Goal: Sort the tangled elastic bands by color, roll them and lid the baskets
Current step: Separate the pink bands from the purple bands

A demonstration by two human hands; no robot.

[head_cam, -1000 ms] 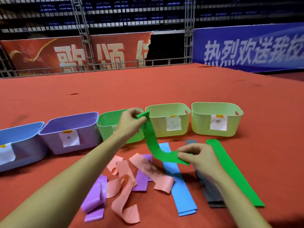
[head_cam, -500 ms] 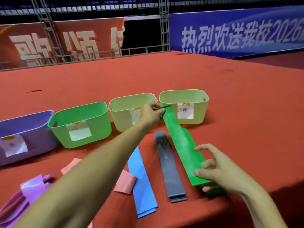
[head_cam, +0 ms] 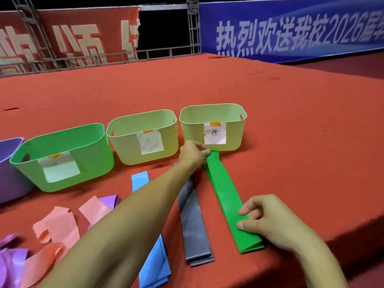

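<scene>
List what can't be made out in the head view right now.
- Purple basket: cut off by the left edge.
- Blue band: middle hidden by the left forearm, lower end cut off by the bottom edge.
- Grey band: far end behind the left hand.
- Green basket label: too blurred to read.
- Green band under the right hand: how many layers unclear.

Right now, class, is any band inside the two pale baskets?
No: both pale baskets show only bare inner walls; the bands lie on the table.
</scene>
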